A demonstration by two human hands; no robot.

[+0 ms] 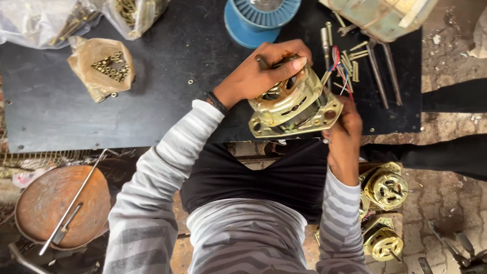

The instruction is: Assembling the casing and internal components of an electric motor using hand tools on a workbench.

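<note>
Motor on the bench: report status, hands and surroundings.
Left hand grips motor from above. Right hand at its wires. Bolts and pliers lie beside it.

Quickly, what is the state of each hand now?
Left hand: closed on top of the gold motor.
Right hand: fingers closed on the coloured wires beside it.

On the black tabletop [101, 116] lie a blue spool [256, 23], plastic bags of brass parts [104, 68] and loose bolts [350, 61]; a rusty round stool [61, 205] stands below
</note>
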